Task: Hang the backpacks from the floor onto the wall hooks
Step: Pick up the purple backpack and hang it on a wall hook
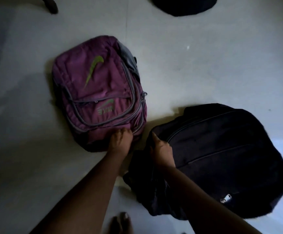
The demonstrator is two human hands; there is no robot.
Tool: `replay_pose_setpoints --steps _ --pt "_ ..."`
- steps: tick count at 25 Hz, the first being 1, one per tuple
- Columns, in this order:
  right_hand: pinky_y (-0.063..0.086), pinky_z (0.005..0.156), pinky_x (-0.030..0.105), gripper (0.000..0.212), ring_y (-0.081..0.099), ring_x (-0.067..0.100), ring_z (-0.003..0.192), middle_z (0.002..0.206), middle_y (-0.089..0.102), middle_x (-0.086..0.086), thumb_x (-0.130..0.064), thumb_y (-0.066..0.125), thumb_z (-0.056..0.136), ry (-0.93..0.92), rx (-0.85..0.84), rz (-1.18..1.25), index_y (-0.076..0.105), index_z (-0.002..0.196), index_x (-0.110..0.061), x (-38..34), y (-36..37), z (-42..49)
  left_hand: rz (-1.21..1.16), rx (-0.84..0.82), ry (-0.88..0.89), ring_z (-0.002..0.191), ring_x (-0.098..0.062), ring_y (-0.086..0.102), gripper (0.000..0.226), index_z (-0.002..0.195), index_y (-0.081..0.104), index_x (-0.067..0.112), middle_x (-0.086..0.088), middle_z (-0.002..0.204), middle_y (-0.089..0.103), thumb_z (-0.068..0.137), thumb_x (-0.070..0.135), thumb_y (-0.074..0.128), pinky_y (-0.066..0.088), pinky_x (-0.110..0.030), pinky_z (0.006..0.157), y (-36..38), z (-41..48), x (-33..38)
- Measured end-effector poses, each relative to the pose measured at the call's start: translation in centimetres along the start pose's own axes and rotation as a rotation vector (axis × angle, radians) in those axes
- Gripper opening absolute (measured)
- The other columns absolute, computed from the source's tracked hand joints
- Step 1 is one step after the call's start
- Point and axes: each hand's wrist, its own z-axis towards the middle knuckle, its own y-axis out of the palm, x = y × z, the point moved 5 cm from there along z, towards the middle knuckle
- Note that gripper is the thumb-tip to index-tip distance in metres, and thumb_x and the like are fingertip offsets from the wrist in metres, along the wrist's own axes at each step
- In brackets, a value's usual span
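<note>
Left grip (120, 141) bunching purple pack (96, 92) top edge; right grip (162, 152) clutching black pack (222, 157) top. Soft, saggy, probably light. Lift by top loop.

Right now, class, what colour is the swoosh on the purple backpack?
The swoosh is lime green; head view.

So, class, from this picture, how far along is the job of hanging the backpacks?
Done: nothing; both bags lie on the floor and no hook is in view. In hand: the left hand grips the purple backpack at its near end, the right hand grips the dark backpack. Left: lifting and hanging both, perhaps also the dark object at the top edge.
</note>
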Motion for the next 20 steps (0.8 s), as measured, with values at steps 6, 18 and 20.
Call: replay_pose_setpoints --steps 6,18,20 --pt "0.048 0.083 0.034 0.061 0.063 0.032 0.107 0.117 0.068 0.016 -0.005 0.046 0.085 0.064 0.068 0.231 0.041 0.140 -0.031 -5.8 -11.7 -11.6 -0.466 0.174 0.172 0.108 -0.032 0.051 0.016 0.091 0.057 0.007 -0.013 0.105 0.061 0.081 0.018 0.052 0.037 -0.040 0.087 -18.2 -10.2 -0.6" --pt "0.046 0.089 0.028 0.046 0.060 0.027 0.116 0.124 0.066 0.011 -0.003 0.052 0.084 0.114 0.336 0.363 0.061 0.125 -0.020 -6.5 -45.1 -30.0 -0.732 0.039 0.455 0.098 -0.034 0.056 0.008 0.084 0.050 0.005 -0.020 0.105 0.059 0.081 0.013 0.053 0.042 -0.038 0.079 -52.3 -23.0 7.0" --pt "0.046 0.090 0.028 0.046 0.060 0.026 0.116 0.123 0.066 0.012 -0.001 0.051 0.083 0.131 0.375 0.413 0.062 0.123 -0.020 -5.4 -49.3 -30.8 -0.752 0.025 0.421 0.096 -0.033 0.057 0.009 0.078 0.045 0.012 -0.019 0.104 0.061 0.080 0.016 0.054 0.040 -0.035 0.075 -55.9 -23.3 10.2"
